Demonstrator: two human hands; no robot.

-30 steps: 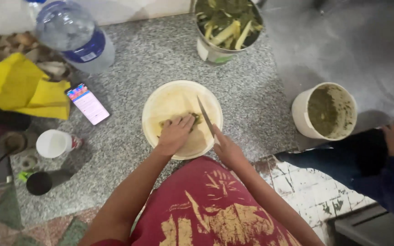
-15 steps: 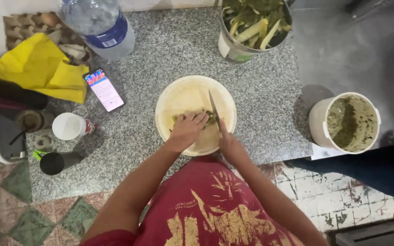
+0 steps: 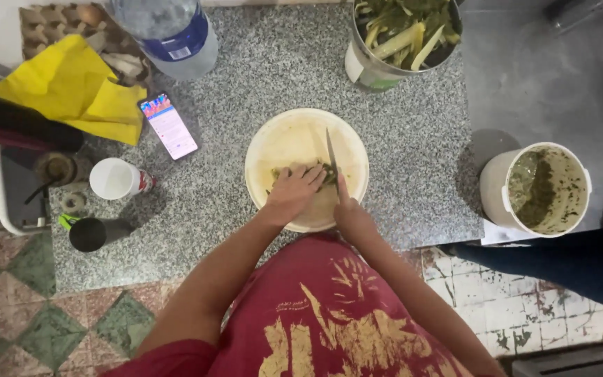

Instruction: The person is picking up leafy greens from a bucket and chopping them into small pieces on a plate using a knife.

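Observation:
A round cream board (image 3: 294,136) lies on the speckled granite counter (image 3: 413,139). My left hand (image 3: 293,192) presses down on a small pile of green vegetable pieces (image 3: 326,174) on the board. My right hand (image 3: 350,213) grips the handle of a knife (image 3: 330,152), whose blade points away from me and rests against the greens, just right of my left fingers.
A metal pot of green and yellow stalks (image 3: 403,31) stands at the back. A white bucket of green mash (image 3: 539,188) sits off the counter's right edge. At left lie a phone (image 3: 169,126), a yellow cloth (image 3: 78,91), a water bottle (image 3: 172,31), a white cup (image 3: 116,179) and a dark cup (image 3: 92,234).
The view has shifted, so everything sits lower and further right in the frame. Both hands stay on the board with the knife at the greens.

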